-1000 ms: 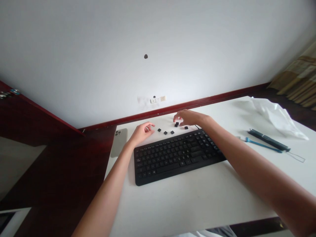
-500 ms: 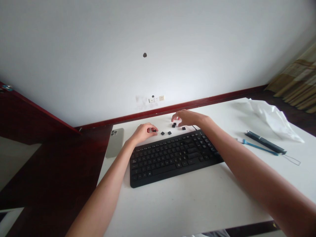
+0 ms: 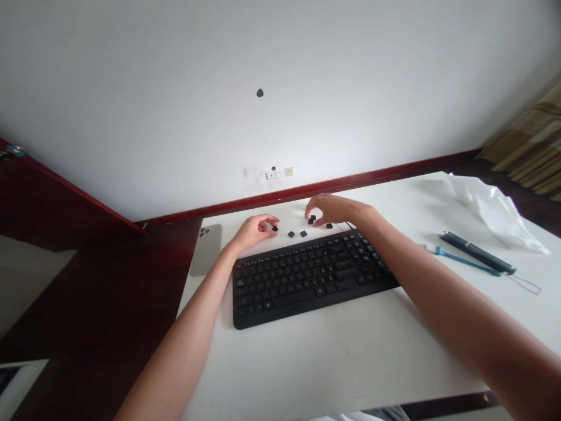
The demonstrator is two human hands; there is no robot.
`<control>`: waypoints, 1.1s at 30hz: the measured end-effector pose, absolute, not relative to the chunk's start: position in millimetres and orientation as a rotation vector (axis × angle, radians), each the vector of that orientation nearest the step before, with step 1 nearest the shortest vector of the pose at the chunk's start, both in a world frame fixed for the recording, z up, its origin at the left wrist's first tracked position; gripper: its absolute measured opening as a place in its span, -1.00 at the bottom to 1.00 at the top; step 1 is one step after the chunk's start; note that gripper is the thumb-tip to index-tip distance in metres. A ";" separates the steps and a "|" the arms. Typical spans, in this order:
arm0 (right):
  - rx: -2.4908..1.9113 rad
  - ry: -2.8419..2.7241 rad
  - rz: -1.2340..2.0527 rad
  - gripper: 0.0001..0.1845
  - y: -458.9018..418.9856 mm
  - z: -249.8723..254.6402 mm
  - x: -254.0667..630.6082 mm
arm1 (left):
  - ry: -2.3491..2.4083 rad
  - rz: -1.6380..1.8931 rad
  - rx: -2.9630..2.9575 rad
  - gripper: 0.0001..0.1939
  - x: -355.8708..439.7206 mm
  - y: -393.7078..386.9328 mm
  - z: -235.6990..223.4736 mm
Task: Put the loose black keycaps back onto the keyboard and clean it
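A black keyboard (image 3: 302, 278) lies on the white table below both hands, with several keycaps gone from its right-middle part. My left hand (image 3: 254, 231) is behind its upper left edge, thumb and fingers closed around a small black keycap (image 3: 274, 228). My right hand (image 3: 331, 210) hovers past the upper right edge, thumb and fingers apart around two touching keycaps (image 3: 312, 220), without visibly gripping them. Between the hands lie two more loose keycaps (image 3: 291, 234), side by side. Another keycap (image 3: 329, 225) rests under my right hand.
A phone (image 3: 207, 248) lies face down at the table's left edge. On the right are a blue-handled brush-like tool (image 3: 467, 261), a dark slim tool (image 3: 477, 252) with a wire loop (image 3: 523, 284), and a crumpled white plastic bag (image 3: 486, 207). A wall stands behind the table.
The whole view has shifted slightly. My right thumb and fingers have come around the pair of keycaps. My left hand stays at its keycap, which shows more clearly between the fingertips.
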State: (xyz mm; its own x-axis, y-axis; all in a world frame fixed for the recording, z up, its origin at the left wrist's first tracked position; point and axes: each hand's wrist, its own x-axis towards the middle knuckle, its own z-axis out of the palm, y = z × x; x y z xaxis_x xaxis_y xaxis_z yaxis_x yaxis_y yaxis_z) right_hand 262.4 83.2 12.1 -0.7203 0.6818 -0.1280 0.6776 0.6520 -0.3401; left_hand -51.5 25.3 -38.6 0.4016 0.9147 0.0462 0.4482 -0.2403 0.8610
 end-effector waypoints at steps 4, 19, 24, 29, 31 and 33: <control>-1.160 -2.840 0.589 -0.66 80.4 14.7 260.4 | 1.174 0.739 1.829 -0.55 -52.8 26.5 -41.7; -1.088 -2.689 0.424 -0.77 51.7 47.9 236.1 | 1.164 0.770 1.920 -0.64 -52.6 31.0 -45.2; -1.020 -2.715 0.413 -0.71 25.5 74.8 223.7 | 1.198 0.743 1.942 -0.65 -50.8 27.4 -40.6; -0.956 -2.733 0.357 -0.67 3.5 91.0 217.2 | 1.218 0.730 1.940 -0.62 -48.9 23.1 -34.7; -0.945 -2.744 0.363 -0.66 -4.8 98.4 215.7 | 1.204 0.746 1.921 -0.61 -48.8 22.2 -34.6; -0.948 -2.745 0.391 -0.66 -12.8 106.5 215.6 | 1.189 0.760 1.899 -0.60 -48.8 21.6 -35.1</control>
State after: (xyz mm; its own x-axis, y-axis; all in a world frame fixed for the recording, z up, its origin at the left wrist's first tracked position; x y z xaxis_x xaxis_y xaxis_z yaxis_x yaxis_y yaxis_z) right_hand 215.6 -12.8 106.5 -0.7707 0.6275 0.1110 0.5715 0.7577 -0.3150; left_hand -48.8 21.6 -35.1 0.3898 0.9165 0.0902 0.4665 -0.2809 0.8387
